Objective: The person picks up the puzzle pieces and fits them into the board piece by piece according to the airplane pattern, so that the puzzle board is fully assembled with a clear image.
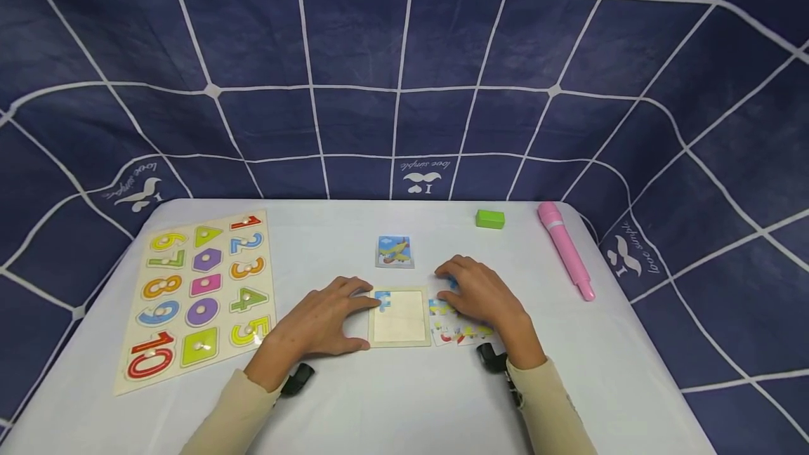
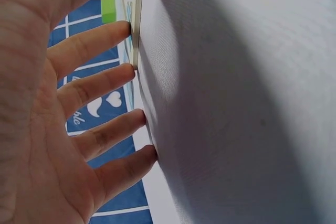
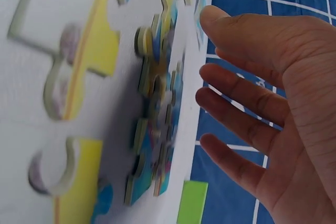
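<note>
A square wooden puzzle tray (image 1: 404,325) lies on the table, with a blue jigsaw piece (image 1: 383,305) in its far left corner. My left hand (image 1: 319,318) rests at the tray's left side with its fingers spread; in the left wrist view, two fingertips (image 2: 125,27) meet the tray's edge. To the right of the tray, my right hand (image 1: 480,293) hovers low over loose jigsaw pieces (image 1: 464,332), and a blue piece shows between thumb and index finger. In the right wrist view, the fingers (image 3: 244,95) are loosely bent and apart, beside the upright-looking row of pieces (image 3: 157,93).
Beyond the tray lies a picture square with a yellow plane (image 1: 395,251). A board of numbers and shapes (image 1: 202,300) covers the left side. Toward the back right are a green block (image 1: 489,219) and a pink microphone-shaped stick (image 1: 567,251). A dark blue curtain (image 1: 354,118) hangs behind.
</note>
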### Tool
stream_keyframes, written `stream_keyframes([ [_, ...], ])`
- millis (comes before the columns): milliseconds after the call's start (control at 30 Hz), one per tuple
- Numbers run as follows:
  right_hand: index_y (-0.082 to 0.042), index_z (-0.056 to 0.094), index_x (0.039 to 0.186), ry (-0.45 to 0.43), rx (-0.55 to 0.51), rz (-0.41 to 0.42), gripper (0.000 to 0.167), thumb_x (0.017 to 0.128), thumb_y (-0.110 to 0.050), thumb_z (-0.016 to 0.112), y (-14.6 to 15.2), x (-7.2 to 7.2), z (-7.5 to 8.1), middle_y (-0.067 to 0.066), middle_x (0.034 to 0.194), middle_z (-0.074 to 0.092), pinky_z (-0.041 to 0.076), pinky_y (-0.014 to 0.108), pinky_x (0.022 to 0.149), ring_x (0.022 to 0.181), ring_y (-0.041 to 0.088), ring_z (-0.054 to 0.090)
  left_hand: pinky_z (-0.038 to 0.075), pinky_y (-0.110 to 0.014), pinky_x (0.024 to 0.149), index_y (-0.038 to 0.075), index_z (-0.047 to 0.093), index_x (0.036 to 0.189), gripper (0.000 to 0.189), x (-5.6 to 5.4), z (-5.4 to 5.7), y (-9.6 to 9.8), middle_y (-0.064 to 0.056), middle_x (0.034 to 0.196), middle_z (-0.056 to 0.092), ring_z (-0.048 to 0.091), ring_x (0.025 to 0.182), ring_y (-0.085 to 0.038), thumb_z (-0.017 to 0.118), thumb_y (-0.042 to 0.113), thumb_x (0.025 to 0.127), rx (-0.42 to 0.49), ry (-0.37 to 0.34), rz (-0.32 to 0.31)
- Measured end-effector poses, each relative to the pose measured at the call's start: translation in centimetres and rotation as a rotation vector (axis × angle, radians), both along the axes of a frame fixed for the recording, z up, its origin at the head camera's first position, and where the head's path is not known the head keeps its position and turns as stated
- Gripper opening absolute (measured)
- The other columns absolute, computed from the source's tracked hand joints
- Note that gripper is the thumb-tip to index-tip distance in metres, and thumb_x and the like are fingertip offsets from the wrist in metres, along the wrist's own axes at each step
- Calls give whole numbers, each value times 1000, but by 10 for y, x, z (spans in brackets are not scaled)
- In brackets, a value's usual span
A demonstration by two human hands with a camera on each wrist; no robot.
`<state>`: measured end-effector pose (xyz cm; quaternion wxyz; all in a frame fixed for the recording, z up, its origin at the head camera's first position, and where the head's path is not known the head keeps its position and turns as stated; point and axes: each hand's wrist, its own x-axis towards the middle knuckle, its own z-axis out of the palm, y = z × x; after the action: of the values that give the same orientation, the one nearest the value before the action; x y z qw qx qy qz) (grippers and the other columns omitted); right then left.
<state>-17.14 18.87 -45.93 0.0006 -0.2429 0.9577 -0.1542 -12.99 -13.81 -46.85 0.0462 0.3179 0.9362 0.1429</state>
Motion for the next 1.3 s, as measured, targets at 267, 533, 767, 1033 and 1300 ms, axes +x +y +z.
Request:
stream_keyframes([
  [267, -11, 75, 129, -28, -15, -15, 40, 92, -22, 88, 13, -4, 0, 2, 124, 72, 54, 46, 104, 117, 23, 67, 58, -55, 87, 27, 72, 142, 71, -2, -1, 0, 0, 152, 58, 53, 139, -26, 91, 55, 80, -3, -6, 8],
  [533, -13, 75, 131, -102, -26, -68, 42, 92, -18, 87, 23, -4, 0, 3, 128, 71, 53, 48, 107, 120, 23, 65, 58, -56, 88, 28, 72, 142, 72, -1, -2, 0, 1, 152, 58, 53, 139, -25, 93, 55, 79, -2, -13, 19],
  [767, -15, 75, 131, -144, -30, -91, 38, 94, -16, 85, 27, -7, -2, 2, 131, 71, 52, 48, 109, 123, 22, 64, 58, -57, 88, 29, 72, 142, 72, -2, -2, 0, 1, 153, 58, 53, 139, -25, 93, 56, 79, -6, -24, 28],
  [1033, -14, 76, 130, -155, -52, -83, 33, 97, -12, 82, 27, -10, -2, 3, 132, 71, 51, 46, 110, 126, 22, 63, 57, -57, 89, 29, 71, 143, 72, -1, -3, -1, 1, 155, 56, 53, 140, -25, 92, 56, 79, -10, -25, 34],
  [1300, -11, 76, 129, -132, -56, -59, 33, 97, -11, 82, 29, -10, -5, 3, 125, 71, 53, 44, 106, 117, 21, 64, 57, -58, 91, 29, 71, 143, 73, -1, -3, -1, 1, 155, 56, 52, 141, -25, 93, 56, 78, -8, -9, 31],
])
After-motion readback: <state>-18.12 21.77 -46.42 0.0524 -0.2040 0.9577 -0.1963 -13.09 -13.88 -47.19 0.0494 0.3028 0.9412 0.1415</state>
